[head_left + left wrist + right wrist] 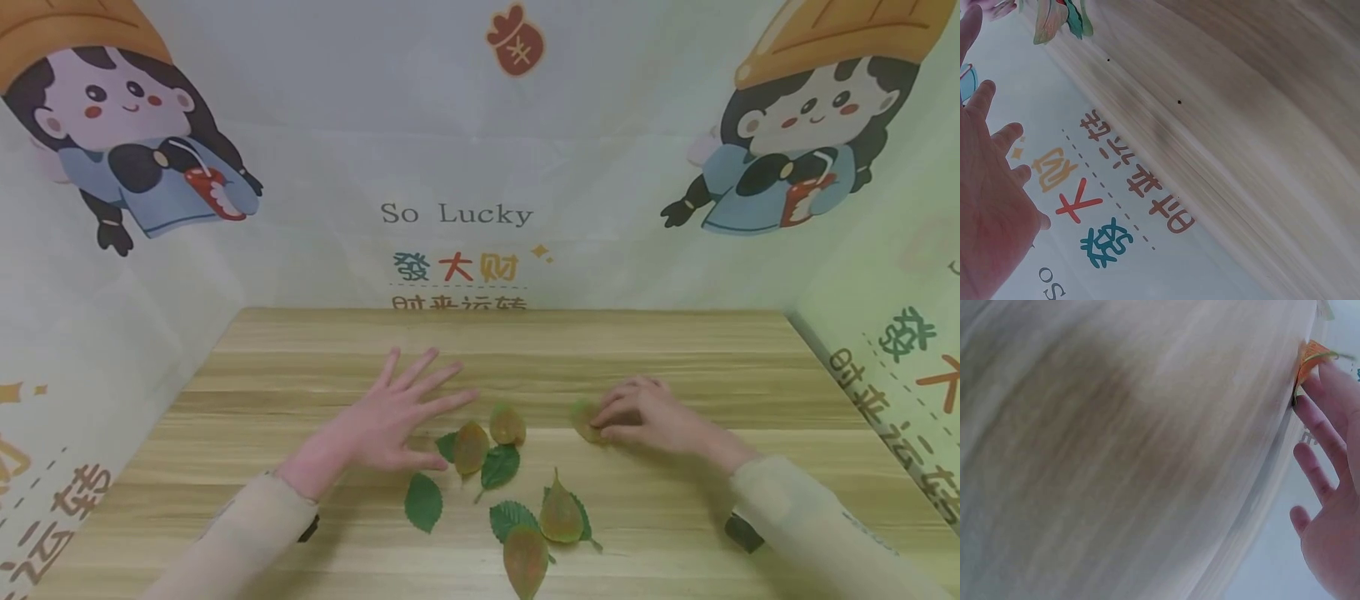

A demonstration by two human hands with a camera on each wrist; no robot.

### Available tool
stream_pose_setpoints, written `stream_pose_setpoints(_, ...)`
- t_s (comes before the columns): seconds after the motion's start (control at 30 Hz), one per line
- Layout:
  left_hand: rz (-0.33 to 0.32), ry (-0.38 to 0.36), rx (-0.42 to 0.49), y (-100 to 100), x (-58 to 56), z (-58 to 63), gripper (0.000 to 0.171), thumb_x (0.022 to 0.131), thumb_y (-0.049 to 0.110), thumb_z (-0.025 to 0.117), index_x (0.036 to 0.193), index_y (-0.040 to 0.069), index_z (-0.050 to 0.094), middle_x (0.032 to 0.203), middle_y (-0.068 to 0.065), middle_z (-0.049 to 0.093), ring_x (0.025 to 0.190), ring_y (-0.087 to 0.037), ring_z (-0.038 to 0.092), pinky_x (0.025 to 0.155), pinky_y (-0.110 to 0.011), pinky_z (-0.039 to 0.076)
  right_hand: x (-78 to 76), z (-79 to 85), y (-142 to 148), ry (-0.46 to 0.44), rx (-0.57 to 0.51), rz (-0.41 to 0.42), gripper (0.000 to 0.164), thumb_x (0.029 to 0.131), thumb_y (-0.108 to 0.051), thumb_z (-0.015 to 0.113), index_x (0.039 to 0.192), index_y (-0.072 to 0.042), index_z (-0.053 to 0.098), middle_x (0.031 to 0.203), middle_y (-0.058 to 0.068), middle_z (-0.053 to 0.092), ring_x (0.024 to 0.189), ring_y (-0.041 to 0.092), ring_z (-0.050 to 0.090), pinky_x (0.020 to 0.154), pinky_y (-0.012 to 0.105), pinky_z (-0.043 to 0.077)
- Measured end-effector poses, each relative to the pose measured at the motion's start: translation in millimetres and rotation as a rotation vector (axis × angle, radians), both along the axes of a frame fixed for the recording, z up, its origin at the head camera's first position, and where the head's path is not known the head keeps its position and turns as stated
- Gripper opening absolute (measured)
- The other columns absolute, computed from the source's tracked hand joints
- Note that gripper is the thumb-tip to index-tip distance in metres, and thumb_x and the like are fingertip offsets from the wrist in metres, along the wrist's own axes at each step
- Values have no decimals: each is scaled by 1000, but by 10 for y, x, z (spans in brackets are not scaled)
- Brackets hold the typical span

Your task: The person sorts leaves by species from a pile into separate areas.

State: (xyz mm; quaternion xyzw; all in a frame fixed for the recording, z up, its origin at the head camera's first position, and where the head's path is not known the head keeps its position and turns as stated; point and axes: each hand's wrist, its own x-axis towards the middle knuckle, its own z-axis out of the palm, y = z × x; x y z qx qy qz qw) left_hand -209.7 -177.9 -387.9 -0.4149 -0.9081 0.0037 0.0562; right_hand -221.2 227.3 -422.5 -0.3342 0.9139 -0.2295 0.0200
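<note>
My right hand [660,418] pinches a green and orange-brown leaf [582,419] between thumb and fingers at the right of the group. In the right wrist view that leaf [1311,356] looks orange, with a thin stem standing out past the fingers. With its fingers spread wide, my left hand [390,421] hovers over the table and holds nothing. Nearest to it are a dark green leaf [423,502] and a brownish leaf [471,448] that overlaps another green leaf [446,446]. A smaller brownish leaf [507,425] lies just right of these, above a green leaf [501,467].
Closer to the front, two brownish leaves [561,512] [525,558] lie partly over green leaves [512,518]. The wood-grain table [300,350] meets a printed cloth backdrop [322,250] at its back edge, and more cloth hangs at both sides.
</note>
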Motion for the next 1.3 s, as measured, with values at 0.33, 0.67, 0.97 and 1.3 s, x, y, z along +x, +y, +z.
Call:
stream_pose_setpoints(0.33,-20,-2,14,173,-84,35,89,83,70,61,156,38,22,168,-2,10,155,-35,-4,118,-70,-7,12,-27,-27,79,3,-90,19,79,-30,81,97,-26,77,114,-1,73,119,33,56,107,69,19)
stream_pose_setpoints(0.67,-38,-5,16,426,-174,77,87,84,69,60,156,39,22,168,-3,13,155,-36,1,117,-72,-3,-41,-62,-18,151,-11,-151,20,78,-26,82,96,-24,74,110,1,75,114,34,58,105,69,21)
stream_pose_setpoints(0.97,-30,-60,18,648,-244,57,86,85,71,56,156,40,18,168,0,8,156,-34,-2,118,-69,-6,-70,-66,21,137,-51,-171,23,78,-19,81,99,-21,73,109,2,75,114,34,59,105,66,22)
stream_pose_setpoints(1.3,-50,-63,8,767,-256,37,87,86,71,56,157,37,20,168,-3,10,155,-37,1,116,-72,-3,-33,-116,-9,162,-37,-108,27,80,-14,78,105,-23,73,113,-1,74,107,23,57,90,41,34)
